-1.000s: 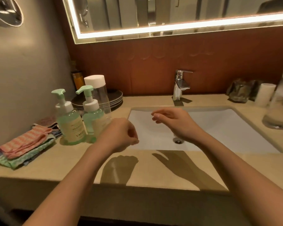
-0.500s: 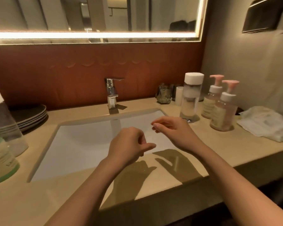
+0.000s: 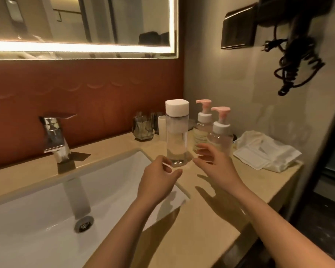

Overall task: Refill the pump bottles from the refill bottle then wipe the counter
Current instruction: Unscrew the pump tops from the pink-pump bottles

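A tall clear refill bottle with a white cap stands on the beige counter right of the sink. Two pump bottles with pink pumps stand behind it to the right: the near one and the far one. My left hand hovers just in front of the refill bottle's base, fingers loosely curled, holding nothing. My right hand is spread open, fingers reaching toward the near pump bottle and the refill bottle, touching neither as far as I can tell. A white cloth lies at the counter's right end.
A white sink basin with a chrome tap fills the left. Glass tumblers and a small white cup stand by the back wall. A hair dryer with coiled cord hangs on the right wall.
The view has swung from the counter's left end to its right end. Both hands have moved forward to the clear refill bottle, and my right hand has spread open.
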